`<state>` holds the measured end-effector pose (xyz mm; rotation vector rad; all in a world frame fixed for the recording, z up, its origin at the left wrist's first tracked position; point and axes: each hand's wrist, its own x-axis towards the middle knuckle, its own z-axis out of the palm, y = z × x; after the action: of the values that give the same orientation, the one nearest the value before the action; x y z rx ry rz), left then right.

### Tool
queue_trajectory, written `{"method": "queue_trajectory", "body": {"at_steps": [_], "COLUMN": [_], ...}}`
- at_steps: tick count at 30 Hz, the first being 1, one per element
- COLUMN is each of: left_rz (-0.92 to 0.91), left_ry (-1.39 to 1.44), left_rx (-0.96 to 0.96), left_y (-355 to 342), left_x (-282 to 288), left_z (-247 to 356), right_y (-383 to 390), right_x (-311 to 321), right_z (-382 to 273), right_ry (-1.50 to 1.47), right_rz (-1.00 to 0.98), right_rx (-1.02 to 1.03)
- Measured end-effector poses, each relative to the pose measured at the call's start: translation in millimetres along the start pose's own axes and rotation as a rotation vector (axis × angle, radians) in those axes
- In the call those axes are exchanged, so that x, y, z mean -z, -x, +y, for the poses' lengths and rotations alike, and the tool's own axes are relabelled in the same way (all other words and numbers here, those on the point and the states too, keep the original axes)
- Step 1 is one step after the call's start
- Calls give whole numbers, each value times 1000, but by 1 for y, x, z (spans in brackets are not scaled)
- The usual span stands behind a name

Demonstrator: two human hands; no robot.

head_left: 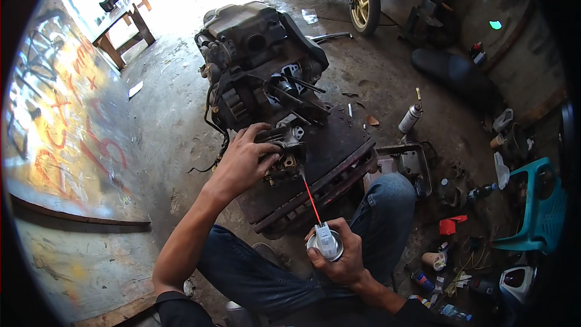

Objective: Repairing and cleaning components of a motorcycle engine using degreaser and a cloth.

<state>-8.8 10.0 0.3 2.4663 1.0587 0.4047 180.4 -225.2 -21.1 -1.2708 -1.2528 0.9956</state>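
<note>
My left hand (242, 160) is closed around a dark metal engine part, which looks like a cylinder head (287, 151), at the near end of a low dark stand. In my right hand (342, 257) is a spray can (327, 242), seen from above with a white nozzle. From that nozzle a thin red straw (311, 200) reaches up to the near side of the cylinder head. Just beyond my left hand sits a large, grimy engine (251, 54), with its studs and open cylinder facing me.
The low stand (339, 142) lies between my knees and the engine. A second spray can (410, 119) stands on the floor to the right, near a metal pan (408, 166). Farther right are a black motorcycle seat (451, 69), a teal plastic chair (535, 206) and scattered bottles. A motorcycle wheel (364, 6) is at the back.
</note>
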Motion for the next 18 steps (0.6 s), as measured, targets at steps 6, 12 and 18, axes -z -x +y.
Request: {"method": "queue_trajectory", "body": {"at_steps": [6,12,18], "left_rz": [-5,-20,-33], "left_ry": [21,46,51], "left_rx": [-6,7,18], "left_y": [0,1,0], "left_x": [2,4,7], "left_z": [-2,-1,0], "right_y": [3,1,-6], "right_x": [-5,-4,-5], "right_z": [-11,-8,-7], "right_ry": [7,27,-28], "right_rz": [-79,-45,-29], "right_rx": [-11,-81,-40]}}
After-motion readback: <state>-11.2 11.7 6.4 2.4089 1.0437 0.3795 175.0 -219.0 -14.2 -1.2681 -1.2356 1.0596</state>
